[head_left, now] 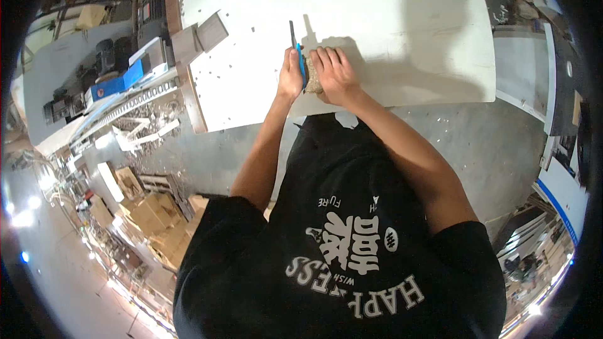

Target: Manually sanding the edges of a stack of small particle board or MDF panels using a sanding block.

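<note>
My left hand point(290, 76) is closed around a slim blue tool point(299, 63) with a narrow dark end pointing away from me. It looks like a utility knife, but its exact kind is hard to tell. Right beside it, my right hand point(335, 75) has its fingers bent over a small tan, speckled block point(313, 78) that resembles particleboard. The blue tool lies along the block's left side. Both hands are near the front edge of a white worktable point(264, 0). My right fingers and palm hide part of the block.
Two grey-brown flat pieces point(212, 31) lie at the table's left edge, and small dark chips dot the white surface. Machinery with a blue part point(117, 88) stands to the left. Cardboard boxes point(154, 216) are stacked at lower left. Grey panels point(521, 66) stand to the right.
</note>
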`<action>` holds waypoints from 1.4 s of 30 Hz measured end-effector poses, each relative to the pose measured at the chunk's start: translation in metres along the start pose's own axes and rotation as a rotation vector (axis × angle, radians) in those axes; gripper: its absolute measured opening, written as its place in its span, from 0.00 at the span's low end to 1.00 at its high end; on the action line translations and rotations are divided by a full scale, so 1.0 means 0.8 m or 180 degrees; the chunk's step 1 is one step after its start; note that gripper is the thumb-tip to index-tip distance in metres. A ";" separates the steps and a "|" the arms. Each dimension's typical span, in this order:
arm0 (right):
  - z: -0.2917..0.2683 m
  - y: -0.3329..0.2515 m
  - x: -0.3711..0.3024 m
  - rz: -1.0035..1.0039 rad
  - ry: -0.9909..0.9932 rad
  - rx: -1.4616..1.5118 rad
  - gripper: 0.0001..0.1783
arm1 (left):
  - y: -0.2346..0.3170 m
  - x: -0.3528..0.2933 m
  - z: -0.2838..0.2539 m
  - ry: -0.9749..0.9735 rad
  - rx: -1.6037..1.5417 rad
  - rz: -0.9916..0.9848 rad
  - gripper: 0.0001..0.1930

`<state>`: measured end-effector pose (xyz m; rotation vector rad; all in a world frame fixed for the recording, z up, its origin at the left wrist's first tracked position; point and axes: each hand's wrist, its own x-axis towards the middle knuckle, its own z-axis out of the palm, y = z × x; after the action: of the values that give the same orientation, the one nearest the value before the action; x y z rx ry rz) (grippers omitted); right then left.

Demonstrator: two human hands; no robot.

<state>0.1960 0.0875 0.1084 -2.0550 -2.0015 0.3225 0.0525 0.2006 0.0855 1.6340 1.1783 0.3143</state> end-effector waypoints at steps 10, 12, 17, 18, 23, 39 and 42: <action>0.006 0.002 0.005 0.0017 0.0011 -0.0093 0.48 | 0.058 -0.009 0.026 0.0280 0.1580 -0.0571 0.24; 0.005 0.000 0.005 -0.0028 0.0133 -0.0078 0.48 | 0.061 -0.009 0.028 0.0366 0.1779 -0.0584 0.23; -0.002 0.001 0.007 0.0143 -0.0311 -0.0051 0.53 | 0.025 0.007 -0.025 -0.0419 0.0713 0.0330 0.24; -0.004 0.002 0.005 0.0103 -0.0254 0.0012 0.54 | 0.012 -0.001 -0.029 -0.0311 0.0203 0.0108 0.25; -0.008 0.003 0.006 0.0045 -0.0314 0.0158 0.59 | -0.021 -0.042 -0.002 0.0148 -0.0100 0.0324 0.27; -0.001 -0.003 0.010 0.0091 -0.0282 0.0107 0.54 | 0.032 -0.060 0.025 0.0617 0.1494 -0.0656 0.22; -0.012 -0.005 0.010 0.0046 -0.0354 0.0101 0.64 | -0.004 -0.067 0.005 0.0686 0.0872 -0.0335 0.21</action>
<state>0.1959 0.0951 0.1185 -2.0753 -2.0313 0.4779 0.0280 0.1552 0.0993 1.7979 1.5194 0.2758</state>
